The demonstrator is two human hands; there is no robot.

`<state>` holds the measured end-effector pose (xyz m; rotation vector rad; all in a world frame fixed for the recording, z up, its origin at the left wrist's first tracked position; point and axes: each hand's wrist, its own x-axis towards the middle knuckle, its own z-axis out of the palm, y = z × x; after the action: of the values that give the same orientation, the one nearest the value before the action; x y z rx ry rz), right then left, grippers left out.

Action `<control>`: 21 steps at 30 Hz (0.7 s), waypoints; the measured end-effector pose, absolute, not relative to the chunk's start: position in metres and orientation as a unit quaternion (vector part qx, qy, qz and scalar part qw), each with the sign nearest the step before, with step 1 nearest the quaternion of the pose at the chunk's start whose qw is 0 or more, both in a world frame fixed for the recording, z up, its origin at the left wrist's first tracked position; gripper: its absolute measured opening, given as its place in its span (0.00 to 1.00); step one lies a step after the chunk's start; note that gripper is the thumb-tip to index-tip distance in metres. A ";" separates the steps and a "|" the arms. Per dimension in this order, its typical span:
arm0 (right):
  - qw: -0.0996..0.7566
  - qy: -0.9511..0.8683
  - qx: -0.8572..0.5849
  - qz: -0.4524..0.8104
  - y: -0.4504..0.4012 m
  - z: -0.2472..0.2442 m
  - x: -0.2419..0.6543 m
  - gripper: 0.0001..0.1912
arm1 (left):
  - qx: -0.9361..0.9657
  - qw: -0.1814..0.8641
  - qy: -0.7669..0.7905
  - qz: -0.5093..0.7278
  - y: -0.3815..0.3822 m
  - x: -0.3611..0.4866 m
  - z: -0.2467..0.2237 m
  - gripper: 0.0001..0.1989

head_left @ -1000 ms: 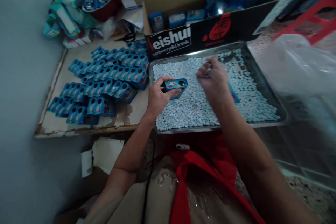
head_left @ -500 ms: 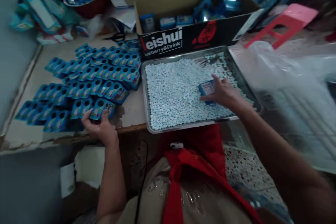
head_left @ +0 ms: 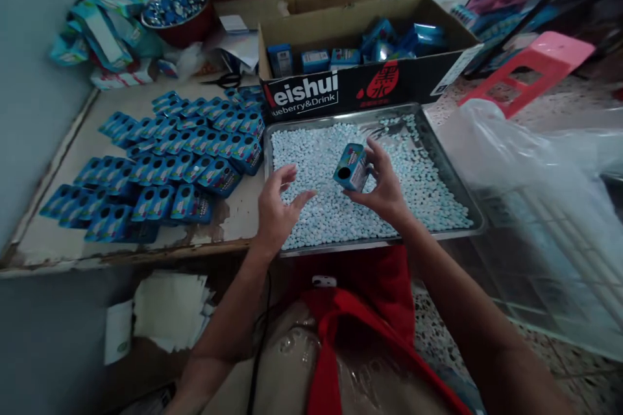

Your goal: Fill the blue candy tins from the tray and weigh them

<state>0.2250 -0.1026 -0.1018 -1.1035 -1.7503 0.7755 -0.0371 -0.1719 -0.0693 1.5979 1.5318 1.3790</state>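
My right hand (head_left: 382, 185) grips a small blue box (head_left: 352, 167) with a round dark hole in one face, held tilted above the tray. My left hand (head_left: 282, 207) hovers over the tray's left part, thumb and fingers apart, with nothing in it. Beneath both hands a metal tray (head_left: 479, 224) is spread with pale blue and white pellets (head_left: 335, 220) that look like small candies. To the left, many similar blue boxes (head_left: 189, 204) stand in rows on the table (head_left: 233, 220), most with round dark holes showing.
Behind the tray stands a cardboard carton (head_left: 335, 87) with blue packs inside. A red bowl (head_left: 189, 29) of shiny blue pieces and black scissors (head_left: 226, 80) are at the back left. To the right are a pink stool (head_left: 535, 71) and clear plastic sheeting (head_left: 535, 162).
My left hand has let go of a blue box in the front row and moved right over the tray. My right hand has lifted its box off the pellets and turned it leftward.
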 end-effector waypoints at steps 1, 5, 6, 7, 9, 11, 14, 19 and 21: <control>0.455 -0.696 -0.438 0.342 -0.103 -0.099 0.217 0.60 | 0.582 0.320 0.537 0.520 -0.160 -0.025 -0.068 0.42; 0.464 -0.595 -0.358 0.550 -0.115 -0.086 0.190 0.55 | 0.566 0.506 0.404 0.511 -0.129 -0.017 -0.058 0.59; 0.446 -0.564 -0.326 0.614 -0.119 -0.083 0.184 0.51 | 0.560 0.530 0.384 0.508 -0.127 -0.023 -0.055 0.60; 0.419 -0.535 -0.297 0.671 -0.122 -0.081 0.179 0.47 | 0.556 0.544 0.377 0.503 -0.127 -0.030 -0.053 0.61; 0.364 -0.488 -0.265 0.748 -0.127 -0.079 0.174 0.37 | 0.537 0.564 0.392 0.489 -0.131 -0.045 -0.053 0.58; 0.321 -0.489 -0.269 0.765 -0.125 -0.078 0.175 0.33 | 0.486 0.589 0.429 0.483 -0.141 -0.055 -0.057 0.50; 0.236 -0.657 -0.333 0.634 -0.098 -0.075 0.183 0.35 | 0.379 0.573 0.503 0.524 -0.153 -0.062 -0.066 0.40; 0.159 -0.868 -0.386 0.268 -0.010 -0.066 0.149 0.22 | 0.336 0.436 0.598 0.583 -0.152 -0.081 -0.065 0.40; 0.124 -0.903 -0.359 0.203 0.015 -0.069 0.115 0.18 | 0.342 0.398 0.627 0.575 -0.151 -0.089 -0.064 0.40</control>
<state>0.1150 0.0150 -0.0692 -1.0458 -2.6314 0.5932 -0.0891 -0.1509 -0.0638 0.8670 1.5877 1.4556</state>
